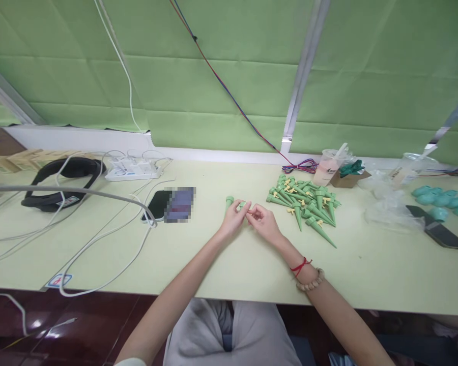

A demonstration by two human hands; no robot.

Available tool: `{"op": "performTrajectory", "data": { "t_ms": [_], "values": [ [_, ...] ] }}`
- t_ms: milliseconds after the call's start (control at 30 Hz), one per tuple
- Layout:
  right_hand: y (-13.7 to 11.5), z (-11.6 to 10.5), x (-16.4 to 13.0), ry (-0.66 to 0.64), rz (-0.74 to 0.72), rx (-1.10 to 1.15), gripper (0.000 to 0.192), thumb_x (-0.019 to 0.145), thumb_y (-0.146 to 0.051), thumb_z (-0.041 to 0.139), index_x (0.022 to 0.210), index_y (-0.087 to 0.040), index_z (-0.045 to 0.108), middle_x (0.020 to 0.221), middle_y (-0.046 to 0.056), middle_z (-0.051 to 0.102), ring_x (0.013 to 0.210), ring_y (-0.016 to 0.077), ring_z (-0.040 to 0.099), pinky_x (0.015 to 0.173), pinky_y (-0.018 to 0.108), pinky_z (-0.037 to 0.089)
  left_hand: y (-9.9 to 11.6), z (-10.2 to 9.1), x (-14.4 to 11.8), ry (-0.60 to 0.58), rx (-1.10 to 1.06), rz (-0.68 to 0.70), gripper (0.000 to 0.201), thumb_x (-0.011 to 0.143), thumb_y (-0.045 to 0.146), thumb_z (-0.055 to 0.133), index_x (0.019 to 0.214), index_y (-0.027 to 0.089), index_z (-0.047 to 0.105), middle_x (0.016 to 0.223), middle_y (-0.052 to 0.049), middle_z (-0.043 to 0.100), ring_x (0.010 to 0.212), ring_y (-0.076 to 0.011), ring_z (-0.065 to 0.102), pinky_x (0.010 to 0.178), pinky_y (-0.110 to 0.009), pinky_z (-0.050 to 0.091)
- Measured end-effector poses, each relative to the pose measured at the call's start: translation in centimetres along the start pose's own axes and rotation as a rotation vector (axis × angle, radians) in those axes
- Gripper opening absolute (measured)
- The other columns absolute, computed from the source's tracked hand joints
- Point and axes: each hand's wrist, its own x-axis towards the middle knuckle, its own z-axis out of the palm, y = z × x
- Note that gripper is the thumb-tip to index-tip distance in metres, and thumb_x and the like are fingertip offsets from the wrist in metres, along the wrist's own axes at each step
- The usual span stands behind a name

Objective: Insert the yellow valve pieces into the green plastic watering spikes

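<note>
Over the middle of the table, my left hand (235, 218) is closed with a small green piece (243, 205) showing at its fingertips, partly hidden. My right hand (264, 221) meets it there, thumb and fingers pinched; whatever is between them is too small to make out. Just beyond my left hand is one green plant watering spike (229, 201), its lower part hidden by the hand, so I cannot tell whether they touch. To the right of my right hand lies a heap of green watering spikes (309, 201), several with small yellow valves (290, 211).
Two phones (158, 206) and looping white cables (143, 249) lie left, near a power strip (133, 170) and black headset (61, 183). Behind the heap stand a drink cup (325, 168) and small cardboard box (350, 178). Plastic bags (391, 203), a dark phone (442, 231) and teal pieces (438, 195) lie right.
</note>
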Motion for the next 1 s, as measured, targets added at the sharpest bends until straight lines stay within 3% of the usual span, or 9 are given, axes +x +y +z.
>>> {"op": "performTrajectory", "data": {
  "t_ms": [200, 267, 333, 400, 500, 633, 867, 1000],
  "values": [
    [-0.6, -0.3, 0.2, -0.042, -0.175, -0.252, 0.02, 0.081, -0.031, 0.047, 0.064, -0.021, 0.05, 0.063, 0.001, 0.056, 0.062, 0.0149, 0.052, 0.062, 0.026, 0.041, 0.7, -1.4, 0.7, -0.111, 0.086, -0.049, 0.04, 0.066, 0.055, 0.06, 0.07, 0.016, 0.052, 0.036, 0.01, 0.028, 0.029, -0.0028, 0.022, 0.032, -0.017, 0.012],
    [-0.7, -0.4, 0.1, -0.035, -0.163, -0.22, 0.018, 0.081, -0.033, 0.048, 0.067, -0.021, 0.051, 0.066, 0.001, 0.058, 0.064, 0.0154, 0.054, 0.063, 0.027, 0.042, 0.5, -1.5, 0.7, -0.134, 0.096, -0.033, 0.042, 0.067, 0.057, 0.058, 0.07, 0.016, 0.052, 0.036, 0.01, 0.028, 0.029, -0.0031, 0.023, 0.032, -0.017, 0.013],
    [-0.9, -0.4, 0.0, -0.019, -0.035, -0.054, 0.016, 0.081, -0.037, 0.049, 0.078, -0.021, 0.052, 0.066, 0.0, 0.059, 0.061, 0.0141, 0.055, 0.06, 0.026, 0.044, 0.3, -1.4, 0.6, -0.136, 0.096, -0.001, 0.045, 0.071, 0.061, 0.05, 0.072, 0.016, 0.052, 0.038, 0.009, 0.028, 0.03, -0.0038, 0.024, 0.032, -0.018, 0.014],
    [-1.1, -0.4, 0.0, -0.025, 0.197, 0.208, 0.022, 0.08, -0.042, 0.051, 0.087, -0.021, 0.052, 0.061, -0.002, 0.059, 0.054, 0.013, 0.056, 0.056, 0.026, 0.046, 0.2, -1.1, 0.4, -0.115, 0.092, 0.036, 0.05, 0.076, 0.064, 0.038, 0.076, 0.016, 0.053, 0.04, 0.009, 0.028, 0.031, -0.0047, 0.024, 0.032, -0.019, 0.016],
    [-1.2, -0.3, 0.2, -0.123, 0.462, 0.544, 0.025, 0.077, -0.042, 0.055, 0.081, -0.017, 0.056, 0.061, 0.001, 0.063, 0.054, 0.0132, 0.06, 0.059, 0.028, 0.051, 0.5, -0.8, 0.1, -0.084, 0.094, 0.079, 0.05, 0.078, 0.062, 0.036, 0.088, 0.017, 0.056, 0.042, 0.008, 0.028, 0.032, -0.0055, 0.024, 0.033, -0.019, 0.018],
    [-1.0, -0.5, 0.4, -0.223, 0.628, 0.9, 0.014, 0.069, -0.027, 0.066, 0.075, -0.015, 0.063, 0.071, 0.003, 0.066, 0.067, 0.0124, 0.063, 0.075, 0.027, 0.052, 1.1, -1.0, -0.2, -0.152, 0.161, 0.105, 0.047, 0.081, 0.056, 0.04, 0.102, 0.018, 0.058, 0.044, 0.008, 0.027, 0.035, -0.006, 0.026, 0.036, -0.02, 0.02],
    [-0.9, -0.7, 0.2, -0.252, 0.655, 0.823, 0.02, 0.057, -0.022, 0.074, 0.071, -0.016, 0.062, 0.069, -0.001, 0.061, 0.07, 0.0104, 0.062, 0.082, 0.029, 0.051, 1.4, -1.5, -0.1, -0.19, 0.316, 0.103, 0.038, 0.08, 0.051, 0.042, 0.081, 0.018, 0.06, 0.053, 0.003, 0.046, 0.04, -0.0071, 0.033, 0.04, -0.022, 0.027],
    [-0.7, -0.3, 0.3, -0.185, 0.611, 0.661, 0.022, 0.054, -0.022, 0.075, 0.067, -0.015, 0.059, 0.067, -0.001, 0.06, 0.065, 0.0117, 0.061, 0.077, 0.032, 0.052, 1.3, -1.7, 0.1, -0.163, 0.383, 0.113, 0.037, 0.079, 0.051, 0.044, 0.075, 0.018, 0.061, 0.066, 0.0, 0.058, 0.054, -0.0106, 0.046, 0.051, -0.024, 0.036]
  ]
}}
